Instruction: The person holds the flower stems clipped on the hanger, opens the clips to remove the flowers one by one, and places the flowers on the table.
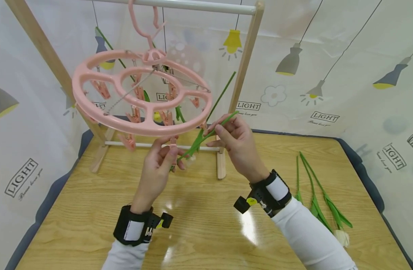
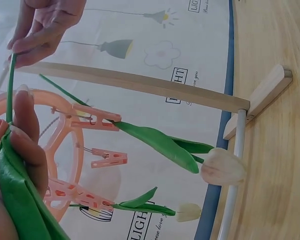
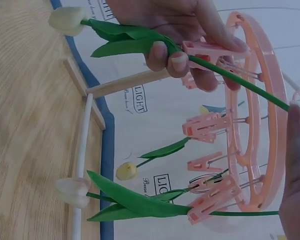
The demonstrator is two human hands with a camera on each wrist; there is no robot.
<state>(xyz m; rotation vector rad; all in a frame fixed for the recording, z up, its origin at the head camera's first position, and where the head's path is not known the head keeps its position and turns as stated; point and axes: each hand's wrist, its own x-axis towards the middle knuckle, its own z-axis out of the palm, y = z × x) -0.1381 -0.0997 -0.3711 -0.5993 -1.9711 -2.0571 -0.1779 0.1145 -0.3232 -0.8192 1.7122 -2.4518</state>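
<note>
My left hand [image 1: 156, 168] grips a pink clothespin [image 3: 207, 50] that hangs from the front of a round pink drying hanger [image 1: 79, 86]. Its fingertips also hold an artificial tulip by the stem, beside the clothespin; the tulip's pale head [image 3: 67, 20] and green leaves [image 3: 125, 45] point down toward the table. Farther up the same stem, my right hand [image 1: 241, 146] pinches the thin end between thumb and fingers. Other clothespins hold a white tulip [image 2: 222, 167] near the right side and a yellow tulip [image 3: 127, 170] farther back. Whether the gripped clothespin's jaws enclose the stem is hard to tell.
The hanger hooks over the white top bar [image 1: 193, 5] of a wooden-legged stand [image 1: 248, 56]. Several loose tulips [image 1: 316, 206] lie on the wooden table [image 1: 206, 232] at the right. A printed cloth [image 1: 294, 97] surrounds the table's back and sides.
</note>
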